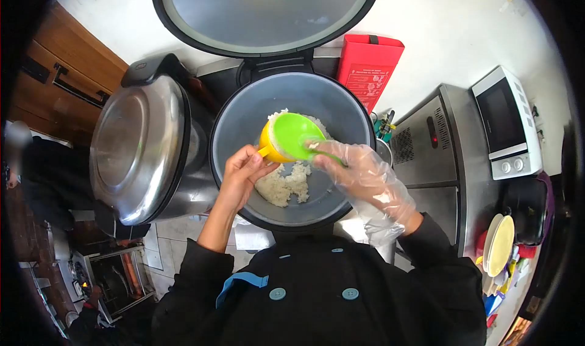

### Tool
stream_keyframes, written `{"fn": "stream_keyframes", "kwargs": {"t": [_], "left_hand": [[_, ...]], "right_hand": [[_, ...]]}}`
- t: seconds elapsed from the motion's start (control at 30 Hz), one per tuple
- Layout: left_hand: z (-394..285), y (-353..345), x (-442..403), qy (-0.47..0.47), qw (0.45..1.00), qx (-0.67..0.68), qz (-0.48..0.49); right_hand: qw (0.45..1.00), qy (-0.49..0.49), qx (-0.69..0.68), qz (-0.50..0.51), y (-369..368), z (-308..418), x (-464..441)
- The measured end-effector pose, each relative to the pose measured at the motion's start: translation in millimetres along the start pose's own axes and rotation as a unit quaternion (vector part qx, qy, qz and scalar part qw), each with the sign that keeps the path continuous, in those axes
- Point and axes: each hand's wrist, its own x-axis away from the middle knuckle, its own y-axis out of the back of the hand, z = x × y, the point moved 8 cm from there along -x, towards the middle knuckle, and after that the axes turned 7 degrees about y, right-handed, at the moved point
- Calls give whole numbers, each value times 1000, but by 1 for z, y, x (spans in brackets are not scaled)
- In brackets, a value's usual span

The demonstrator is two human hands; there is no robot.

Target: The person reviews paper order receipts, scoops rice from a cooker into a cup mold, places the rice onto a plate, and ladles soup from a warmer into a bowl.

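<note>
My left hand (241,174), bare, pinches the handle of a yellow cup (267,144) tilted over the open rice cooker. A clear plastic glove covers my right hand (353,174), whose fingers are closed on a bright green rice paddle (294,133). The paddle's broad blade lies over the cup's mouth and hides most of what is inside; some white rice shows at the rim. Below both hands, clumps of cooked rice (277,187) lie in the grey pot (244,117) of the cooker.
The cooker's lid (268,11) stands raised behind the pot. To the left is a second, closed cooker (137,151). A red packet (370,66), a steel cabinet (426,142) and a microwave (506,123) are on the right. Another person in dark clothes (52,175) is at far left.
</note>
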Motion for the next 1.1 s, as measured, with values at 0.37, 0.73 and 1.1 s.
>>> {"fn": "stream_keyframes", "kwargs": {"t": [0.37, 0.73, 1.1], "left_hand": [[0, -24, 16, -39, 994, -101, 27], [-11, -11, 8, 89, 986, -61, 127], [-2, 5, 14, 49, 978, -189, 68]], "right_hand": [[948, 81, 292, 92, -11, 13, -7], [965, -93, -242, 30, -12, -33, -2], [990, -74, -29, 119, 6, -23, -2]]}}
